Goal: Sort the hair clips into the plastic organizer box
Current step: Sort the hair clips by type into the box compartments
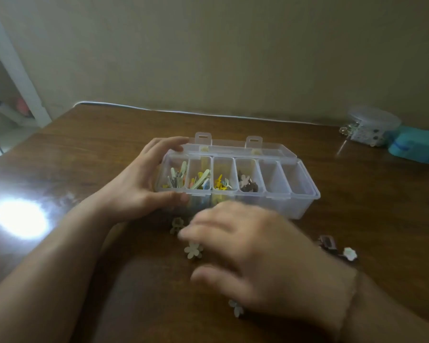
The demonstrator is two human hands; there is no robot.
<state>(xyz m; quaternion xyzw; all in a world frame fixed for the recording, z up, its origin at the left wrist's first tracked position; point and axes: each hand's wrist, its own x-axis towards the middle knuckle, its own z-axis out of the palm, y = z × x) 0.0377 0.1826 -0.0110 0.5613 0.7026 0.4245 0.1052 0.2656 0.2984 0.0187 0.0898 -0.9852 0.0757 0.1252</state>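
Note:
A clear plastic organizer box (305, 201) lies open in the middle of the wooden table. Its left compartments hold coloured clips; brown and cream flower clips (247, 183) fill the fourth one, and the two compartments on the right are empty. My left hand (139, 186) grips the box's left end. My right hand (253, 253), blurred, hovers palm down over loose flower clips in front of the box, fingers spread. A cream flower clip (193, 250) lies just under its fingertips. Other loose clips: a beige one (176, 225), a white one (237, 308), a brown one (328, 242) and a cream one (349, 253).
At the table's back right stand a clear round jar (372, 125) and a teal box (416, 146). A white cable (208, 115) runs along the back edge against the wall. A bright glare spot (20, 217) sits on the table at left.

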